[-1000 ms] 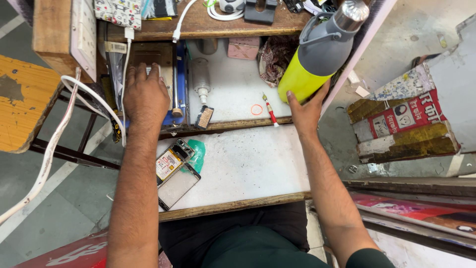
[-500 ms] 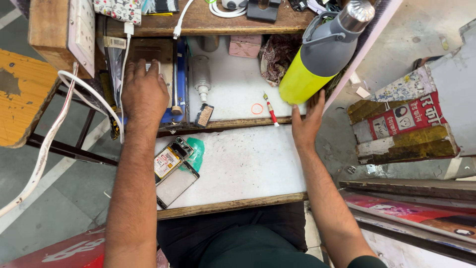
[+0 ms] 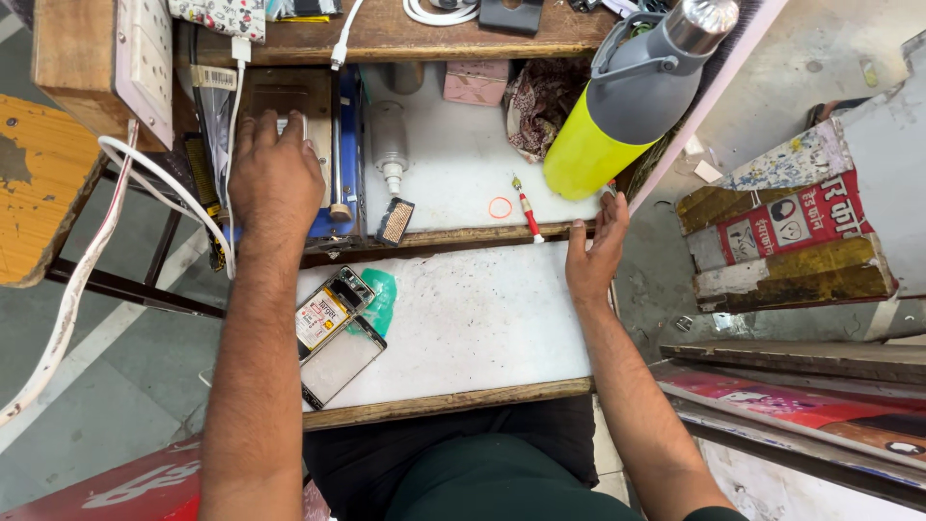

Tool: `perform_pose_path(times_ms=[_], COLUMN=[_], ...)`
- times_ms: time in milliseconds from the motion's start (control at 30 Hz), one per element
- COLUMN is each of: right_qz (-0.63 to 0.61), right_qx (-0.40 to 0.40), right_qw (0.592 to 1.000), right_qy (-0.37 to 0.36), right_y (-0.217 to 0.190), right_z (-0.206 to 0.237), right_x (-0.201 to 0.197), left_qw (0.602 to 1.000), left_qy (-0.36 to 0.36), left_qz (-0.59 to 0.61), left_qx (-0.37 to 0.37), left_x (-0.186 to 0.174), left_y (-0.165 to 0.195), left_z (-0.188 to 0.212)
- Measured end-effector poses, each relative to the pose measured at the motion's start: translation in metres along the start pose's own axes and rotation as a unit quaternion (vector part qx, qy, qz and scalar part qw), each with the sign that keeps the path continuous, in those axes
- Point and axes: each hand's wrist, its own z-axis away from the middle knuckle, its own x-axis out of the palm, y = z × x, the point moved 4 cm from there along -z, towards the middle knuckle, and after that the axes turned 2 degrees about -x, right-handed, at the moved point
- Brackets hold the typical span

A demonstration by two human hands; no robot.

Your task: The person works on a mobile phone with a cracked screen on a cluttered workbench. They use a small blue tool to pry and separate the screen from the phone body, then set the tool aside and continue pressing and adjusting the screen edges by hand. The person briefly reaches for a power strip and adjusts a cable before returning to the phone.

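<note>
My left hand (image 3: 275,178) lies palm down on a flat brown plate of a small blue machine (image 3: 340,154) at the back left of the bench, fingers spread. My right hand (image 3: 598,251) hovers at the right edge of the white worktop (image 3: 463,318), fingers apart, holding nothing, just below a yellow and grey bottle (image 3: 627,96). An opened phone (image 3: 323,314) and a glass panel (image 3: 342,362) rest on the worktop near my left forearm, beside a green cloth (image 3: 381,289).
A red screwdriver (image 3: 528,207) and an orange ring (image 3: 501,207) lie on the upper shelf, with a small bottle (image 3: 390,145), a black brush (image 3: 394,222) and a pink box (image 3: 475,82). A white cable (image 3: 87,260) loops at left beside a wooden stool (image 3: 34,193).
My right hand has come off the yellow bottle and dropped toward the worktop's right edge. My left hand stays on the machine plate.
</note>
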Motion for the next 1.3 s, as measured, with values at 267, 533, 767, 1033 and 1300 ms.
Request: perform_pose_path(times_ms=[267, 533, 767, 1033, 1300], right_qz=[0.047, 0.083, 0.122, -0.058, -0.151], right_qx=[-0.012, -0.032, -0.034, 0.107, 0.137], right_qw=[0.999, 0.996, 0.992, 0.978, 0.601], right_qy=[-0.011, -0.006, -0.005, -0.171, -0.773], right_y=[0.000, -0.011, -0.016, 0.007, -0.016], right_z=[0.000, -0.002, -0.004, 0.014, 0.175], right_x=[0.001, 0.001, -0.002, -0.033, -0.055], left_qw=[1.000, 1.000, 1.000, 1.000, 1.000], left_qy=[-0.021, -0.002, 0.001, -0.016, 0.005], left_qz=[-0.012, -0.012, -0.013, -0.009, -0.025], left_qx=[-0.019, -0.011, -0.008, -0.013, -0.003], left_x=[0.005, -0.001, -0.005, -0.003, 0.006], left_y=[-0.002, 0.002, 0.005, 0.002, -0.001], left_z=[-0.001, -0.001, -0.001, -0.003, -0.003])
